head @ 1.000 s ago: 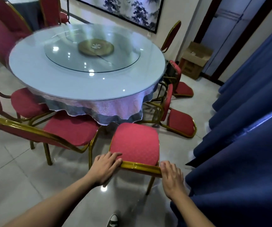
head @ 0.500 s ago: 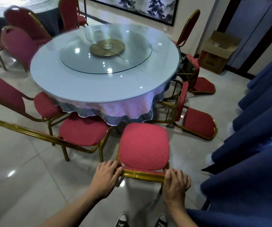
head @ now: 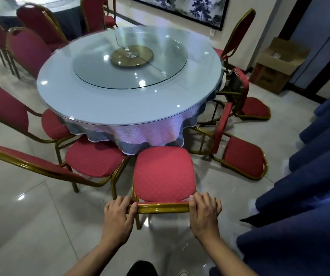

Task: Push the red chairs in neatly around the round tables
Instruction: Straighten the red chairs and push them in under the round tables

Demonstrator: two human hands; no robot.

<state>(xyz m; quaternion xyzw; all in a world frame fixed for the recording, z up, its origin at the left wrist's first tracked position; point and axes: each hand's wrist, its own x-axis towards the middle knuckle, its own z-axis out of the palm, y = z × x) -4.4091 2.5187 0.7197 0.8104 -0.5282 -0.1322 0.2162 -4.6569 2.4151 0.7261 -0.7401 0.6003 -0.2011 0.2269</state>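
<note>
A red chair (head: 164,172) with a gold frame stands right in front of me, its seat front touching the hanging cloth of the round table (head: 92,104). My left hand (head: 118,218) grips the left end of its gold top rail. My right hand (head: 205,212) grips the right end. Left of it another red chair (head: 92,158) stands with its seat partly under the table edge. Two red chairs (head: 243,154) lie tipped over on the floor at the table's right side.
Blue curtains (head: 309,196) hang close on my right. A cardboard box (head: 275,70) sits by the door at the back right. More red chairs (head: 29,50) and a second table (head: 7,8) are at the back left. A glass turntable (head: 130,60) sits on the table.
The chair has turned square to the table and its seat has slid closer to the cloth. Both hands have stayed on the top rail, the left now gripping its end.
</note>
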